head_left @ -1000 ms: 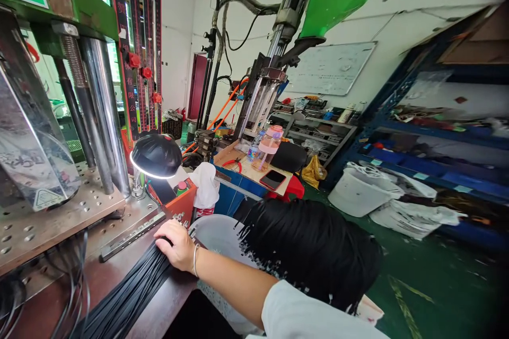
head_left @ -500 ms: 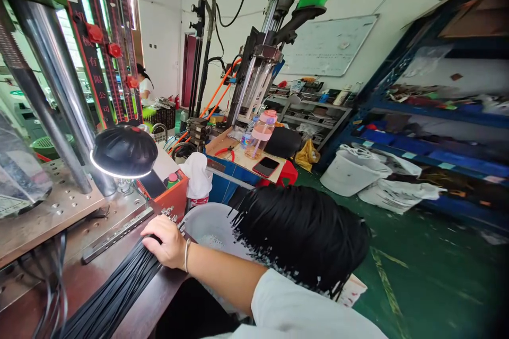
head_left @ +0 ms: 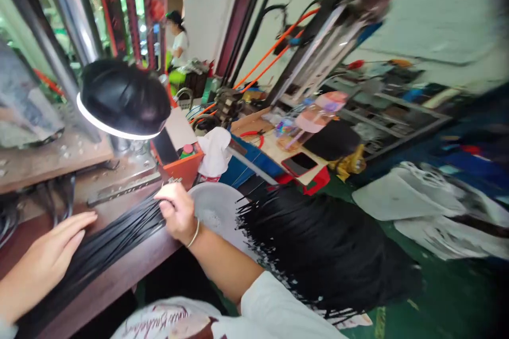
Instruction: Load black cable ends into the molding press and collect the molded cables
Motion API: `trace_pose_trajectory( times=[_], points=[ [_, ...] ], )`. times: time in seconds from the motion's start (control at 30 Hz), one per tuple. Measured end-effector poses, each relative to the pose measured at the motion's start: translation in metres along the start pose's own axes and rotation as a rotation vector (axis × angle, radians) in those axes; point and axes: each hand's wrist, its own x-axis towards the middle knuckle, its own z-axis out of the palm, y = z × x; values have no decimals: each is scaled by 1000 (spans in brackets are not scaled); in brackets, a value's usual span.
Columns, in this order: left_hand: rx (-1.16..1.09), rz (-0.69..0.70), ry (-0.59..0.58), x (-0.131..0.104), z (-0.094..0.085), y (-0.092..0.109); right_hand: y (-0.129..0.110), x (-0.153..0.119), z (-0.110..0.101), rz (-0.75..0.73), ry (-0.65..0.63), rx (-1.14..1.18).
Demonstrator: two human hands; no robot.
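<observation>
Black cords (head_left: 123, 230) lie clasped under the curled fingers of the outstretched right hand (head_left: 178, 212) and just beside the straight, unclenched fingers of the left hand (head_left: 59, 249).

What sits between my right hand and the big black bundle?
In the head view, a whitish tub sits between your right hand and the big black bundle.

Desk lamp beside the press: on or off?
On: a bright white ring of light glows along the black lamp's lower rim.

Black cords (head_left: 119, 230) lie along the reddish-brown bench (head_left: 133, 268); a wooden tabletop (head_left: 274, 150) holds pliers (head_left: 261, 141), bottle (head_left: 312, 121) and phone (head_left: 299, 164).
</observation>
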Motion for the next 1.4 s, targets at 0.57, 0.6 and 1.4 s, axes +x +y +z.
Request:
trace_pose_trajectory(
  times=[0.57,0.6,1.4],
  points=[
    [-85,-352,-700,35,-37,20,2,-5,-10,84,96,173],
    [-99,-356,-711,36,-38,22,0,-5,-10,62,54,156],
    [-312,-303,-774,52,-46,23,3,-9,-12,107,17,121]
  ],
)
